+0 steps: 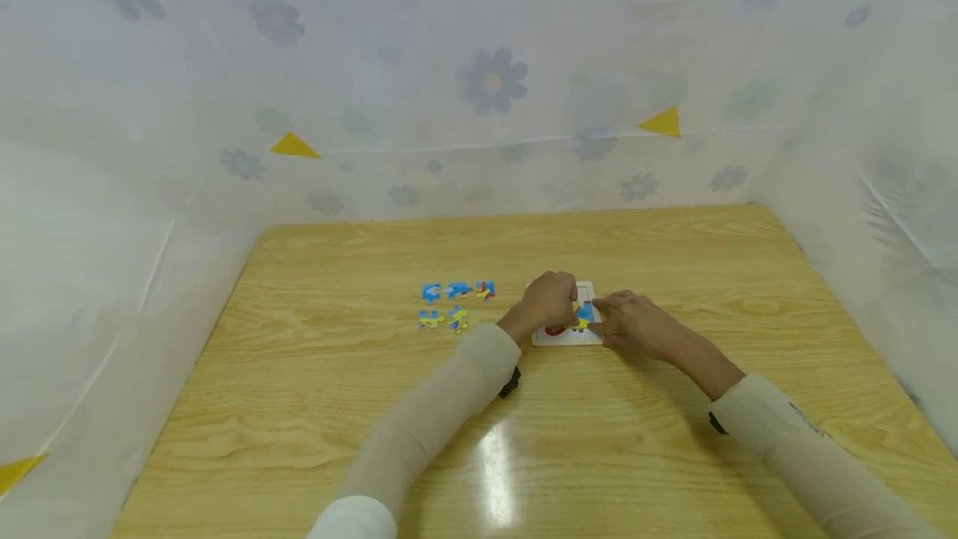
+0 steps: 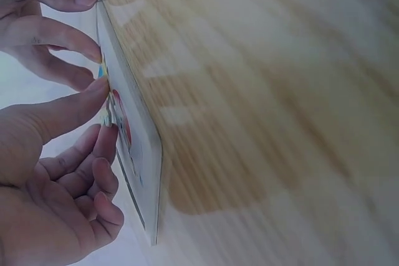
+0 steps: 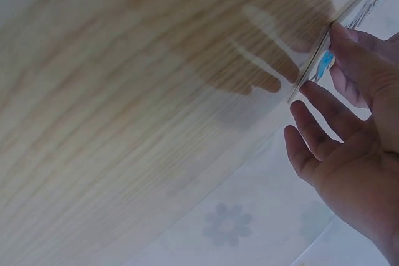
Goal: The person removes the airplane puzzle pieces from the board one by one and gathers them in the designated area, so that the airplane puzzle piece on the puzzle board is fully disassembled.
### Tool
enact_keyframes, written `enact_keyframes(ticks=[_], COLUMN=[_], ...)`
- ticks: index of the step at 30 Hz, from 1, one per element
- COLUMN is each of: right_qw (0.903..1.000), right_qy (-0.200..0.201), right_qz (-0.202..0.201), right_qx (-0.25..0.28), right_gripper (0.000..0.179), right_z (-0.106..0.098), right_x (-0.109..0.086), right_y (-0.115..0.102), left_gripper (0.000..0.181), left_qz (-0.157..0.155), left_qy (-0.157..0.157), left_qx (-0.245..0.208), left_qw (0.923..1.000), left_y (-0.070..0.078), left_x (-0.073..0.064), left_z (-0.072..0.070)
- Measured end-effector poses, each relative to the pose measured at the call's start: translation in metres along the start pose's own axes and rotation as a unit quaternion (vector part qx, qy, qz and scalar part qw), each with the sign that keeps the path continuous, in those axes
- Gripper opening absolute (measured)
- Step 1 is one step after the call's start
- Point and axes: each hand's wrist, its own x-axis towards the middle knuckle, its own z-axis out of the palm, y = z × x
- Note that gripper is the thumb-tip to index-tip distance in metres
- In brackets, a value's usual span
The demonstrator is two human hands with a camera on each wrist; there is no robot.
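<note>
My left hand is over a white puzzle board. In the left wrist view, my left hand pinches a small puzzle piece between thumb and index finger at the board's surface; the fingers hide most of it. Blue and yellow joined pieces and a red printed patch show on the board. My right hand is at the board's right side. In the right wrist view, the extended thumb and index finger of my right hand touch the board's edge.
Several loose blue and yellow puzzle pieces lie in two rows left of the board, on the wooden table. A flower-patterned sheet surrounds the table's back and sides, with yellow triangles on it.
</note>
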Motion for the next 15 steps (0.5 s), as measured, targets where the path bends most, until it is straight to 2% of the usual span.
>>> enact_keyframes(ticks=[5, 10, 15], right_qw=[0.9999, 0.9998, 0.9999], right_qy=[-0.005, -0.005, 0.002], right_qz=[0.009, 0.018, 0.012], right_qx=[0.004, 0.01, 0.01], right_gripper=[0.028, 0.028, 0.026], right_z=[-0.0011, -0.0006, -0.0003], right_x=[-0.0005, 0.0005, 0.0008], right_y=[-0.0013, -0.0013, -0.0013], left_gripper=[0.028, 0.012, 0.013], left_qz=[-0.002, 0.024, 0.048], left_qy=[0.003, 0.024, 0.048], left_qx=[0.0, -0.006, -0.03], left_qw=[1.0, 0.9994, 0.9973], left_y=[0.0005, -0.0032, -0.005], left_x=[0.0006, 0.0033, 0.0028], left_z=[0.001, 0.0018, 0.0])
